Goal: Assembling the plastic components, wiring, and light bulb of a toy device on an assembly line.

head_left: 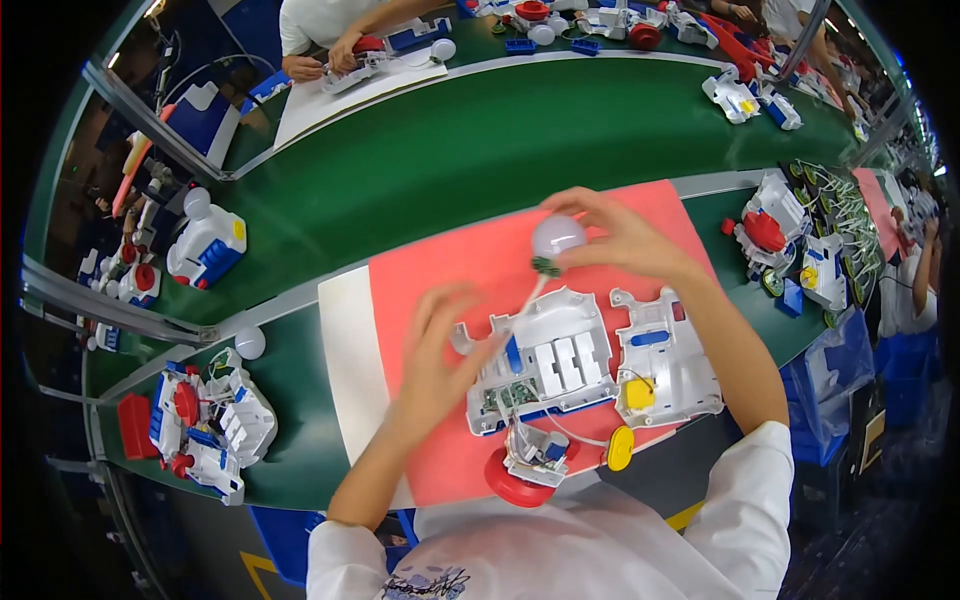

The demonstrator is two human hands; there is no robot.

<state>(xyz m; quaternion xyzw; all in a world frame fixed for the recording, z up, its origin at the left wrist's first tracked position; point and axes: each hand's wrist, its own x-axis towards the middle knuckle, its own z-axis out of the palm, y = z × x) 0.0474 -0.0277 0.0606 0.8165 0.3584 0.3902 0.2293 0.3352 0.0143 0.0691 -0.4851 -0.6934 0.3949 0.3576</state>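
Above the pink mat (410,290), my right hand (625,245) grips a white dome (558,237), fingers curled over its far side and thumb underneath. A small green circuit board (546,266) sits below the dome, and a pale cable (532,297) runs from it down to a white plastic housing half (570,335). My left hand (435,350), slightly blurred, hovers at that housing's left edge with fingers apart; its thumb is close to the cable. Beside it lies a second white half (665,360) with a yellow block (638,394). A red-based wired module (525,465) and yellow disc (620,448) lie nearer me.
Opened white assemblies with red parts stand on the bench at left (215,425) and right (775,235). A closed white unit (207,245) sits on the green conveyor (450,145). Across it, another person's hands (340,58) handle parts. Blue bins (825,380) stand at right.
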